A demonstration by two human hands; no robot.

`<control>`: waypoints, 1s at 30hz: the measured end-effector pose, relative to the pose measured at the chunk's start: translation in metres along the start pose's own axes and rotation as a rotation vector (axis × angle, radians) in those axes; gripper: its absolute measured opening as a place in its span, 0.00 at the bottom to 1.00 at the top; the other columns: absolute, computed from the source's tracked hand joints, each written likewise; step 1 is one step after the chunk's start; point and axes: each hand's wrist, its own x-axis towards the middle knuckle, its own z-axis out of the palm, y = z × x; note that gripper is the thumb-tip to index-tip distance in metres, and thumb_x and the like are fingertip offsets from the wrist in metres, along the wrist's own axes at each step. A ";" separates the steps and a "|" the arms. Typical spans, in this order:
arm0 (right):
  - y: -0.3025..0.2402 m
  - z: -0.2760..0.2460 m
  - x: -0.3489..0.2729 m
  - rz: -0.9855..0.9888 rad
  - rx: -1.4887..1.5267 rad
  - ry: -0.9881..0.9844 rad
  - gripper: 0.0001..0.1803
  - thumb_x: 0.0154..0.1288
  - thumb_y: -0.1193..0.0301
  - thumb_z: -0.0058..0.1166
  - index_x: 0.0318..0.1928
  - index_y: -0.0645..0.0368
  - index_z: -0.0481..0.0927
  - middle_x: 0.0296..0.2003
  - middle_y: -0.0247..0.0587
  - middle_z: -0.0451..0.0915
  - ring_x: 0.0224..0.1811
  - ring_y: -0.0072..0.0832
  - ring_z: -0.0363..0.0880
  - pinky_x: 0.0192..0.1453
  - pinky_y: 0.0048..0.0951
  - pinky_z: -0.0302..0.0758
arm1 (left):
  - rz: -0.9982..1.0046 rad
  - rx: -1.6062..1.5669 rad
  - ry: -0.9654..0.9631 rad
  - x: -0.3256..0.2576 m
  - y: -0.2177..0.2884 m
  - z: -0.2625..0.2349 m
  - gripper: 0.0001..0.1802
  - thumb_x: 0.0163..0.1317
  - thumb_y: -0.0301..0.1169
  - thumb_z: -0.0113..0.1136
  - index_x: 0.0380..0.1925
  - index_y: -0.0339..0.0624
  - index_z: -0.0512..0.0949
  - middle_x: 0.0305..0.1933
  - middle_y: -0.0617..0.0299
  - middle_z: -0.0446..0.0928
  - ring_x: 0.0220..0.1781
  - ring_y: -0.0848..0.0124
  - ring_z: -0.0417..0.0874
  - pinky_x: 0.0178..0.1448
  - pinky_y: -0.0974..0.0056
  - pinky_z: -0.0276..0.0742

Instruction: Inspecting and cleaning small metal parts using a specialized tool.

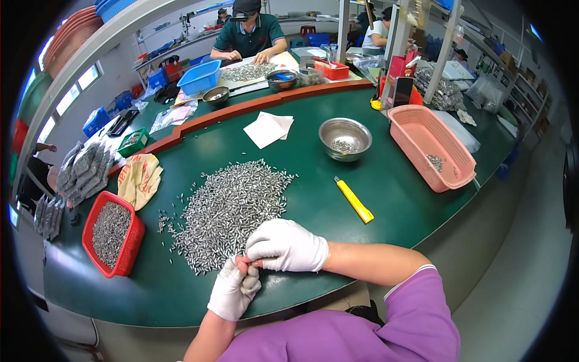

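Note:
A broad pile of small silvery metal pins [232, 208] lies on the green tabletop [313, 211]. At its near right edge my two hands meet, both in white gloves with some bare fingertips showing. My left hand [235, 289] is closed, its thumb and fingertips pinched together. Over it comes my right hand [284, 246] from the right, fingers curled and tips pressed against the left fingertips. Whatever sits between the fingertips is too small or too hidden to make out.
Left of the pile stand a red basket [113, 234] of pins and a yellowish cloth [140, 181]. To the right are a yellow utility knife [354, 200], a steel bowl [345, 139] and a pink basket [431, 148]. White paper [268, 129] lies beyond. A co-worker [250, 36] sits opposite.

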 end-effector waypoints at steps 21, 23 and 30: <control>0.000 -0.005 -0.003 0.020 0.036 -0.048 0.09 0.55 0.68 0.65 0.37 0.53 0.81 0.35 0.35 0.81 0.36 0.37 0.79 0.40 0.36 0.76 | -0.022 0.039 -0.034 0.003 0.003 0.004 0.07 0.67 0.34 0.60 0.39 0.46 0.74 0.31 0.65 0.73 0.23 0.79 0.63 0.28 0.74 0.60; -0.001 -0.005 -0.003 0.017 0.037 -0.046 0.09 0.56 0.68 0.65 0.37 0.53 0.81 0.35 0.34 0.81 0.36 0.37 0.79 0.40 0.36 0.76 | -0.033 0.047 -0.021 0.000 0.003 0.006 0.07 0.67 0.34 0.60 0.39 0.46 0.74 0.31 0.64 0.73 0.23 0.79 0.63 0.28 0.74 0.60; -0.001 0.000 -0.004 0.026 0.062 -0.047 0.09 0.56 0.67 0.65 0.36 0.52 0.81 0.34 0.34 0.81 0.36 0.37 0.79 0.40 0.35 0.75 | -0.065 0.018 -0.061 -0.002 0.002 0.000 0.07 0.64 0.37 0.63 0.37 0.50 0.77 0.33 0.68 0.78 0.22 0.81 0.62 0.27 0.74 0.58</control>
